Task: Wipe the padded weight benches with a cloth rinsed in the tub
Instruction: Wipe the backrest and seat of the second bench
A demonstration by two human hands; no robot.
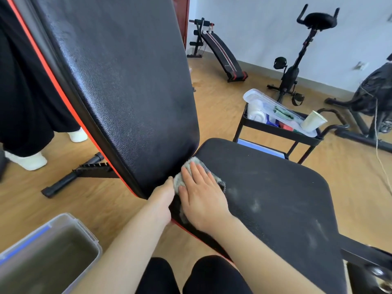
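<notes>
Head view: right hand (203,197) presses fuzzy grey cloth (196,162) on pebbled seat (275,187)

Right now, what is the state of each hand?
Left hand: cannot tell, fingers hidden beside the cloth.
Right hand: open, flat on the cloth.

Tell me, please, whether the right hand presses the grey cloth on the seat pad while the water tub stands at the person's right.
Not quite: the head view shows the water tub at the person's left. The right hand does press the grey cloth on the seat pad.
</notes>
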